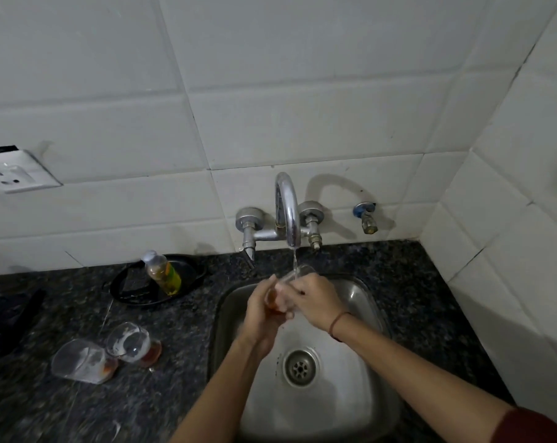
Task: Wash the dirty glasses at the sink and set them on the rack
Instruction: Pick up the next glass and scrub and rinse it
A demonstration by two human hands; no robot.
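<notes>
My left hand (263, 316) and right hand (314, 298) grip a glass (288, 280) under the running tap (288, 212), over the sink's (362, 297) back edge; two more dirty glasses (83, 361) sit on the desk (40, 410) beside its left rim

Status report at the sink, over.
Left hand and right hand grip one glass under running tap. Two dirty glasses on counter. Rack not in view.

Dark speckled surface (47, 410) carries a left glass (80, 362) and right glass (130, 343), side by side at lower left, and a black tray (123, 284) left of centre.
</notes>
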